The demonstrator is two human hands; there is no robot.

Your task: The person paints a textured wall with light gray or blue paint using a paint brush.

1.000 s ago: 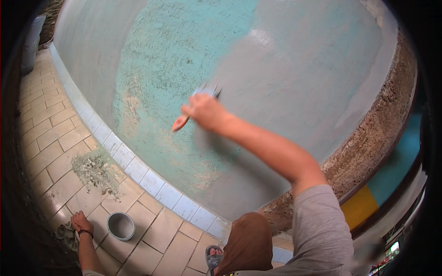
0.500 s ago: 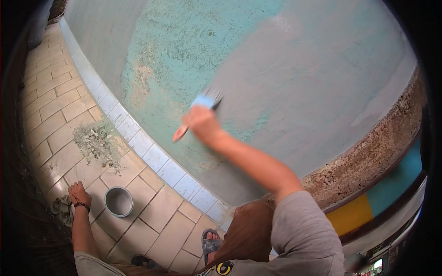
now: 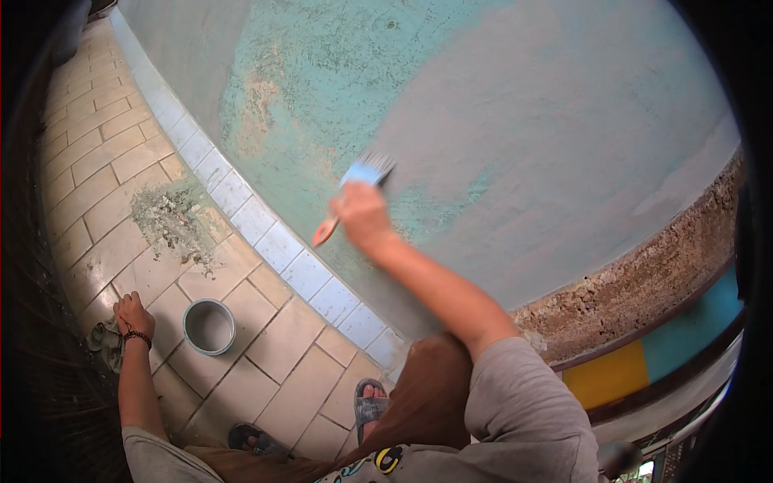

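Observation:
My right hand (image 3: 364,216) grips a wide flat paintbrush (image 3: 364,172) with a reddish handle tip and a blue-looking ferrule. Its bristles, smeared by motion, rest against the wall, where a grey coat (image 3: 547,137) borders the rough turquoise surface (image 3: 322,72). At the lower left, my left hand (image 3: 132,312) is closed above the tiled floor, beside a crumpled greenish-grey cloth (image 3: 106,342); what its fingers hold, if anything, is hidden. To the right of that hand stands a round bucket (image 3: 209,328) with grey material inside.
Scraped-off debris (image 3: 173,221) lies on the beige floor tiles (image 3: 270,330). Pale bluish tiles (image 3: 278,245) edge the wall's foot. A rough brown ledge (image 3: 628,282) runs along the right, above a yellow and teal band (image 3: 604,380). My sandalled feet are near the bucket.
The brush has shifted slightly right along the border of the grey coat, still in my right hand. The whole view has tilted a little; the left hand stays by the cloth.

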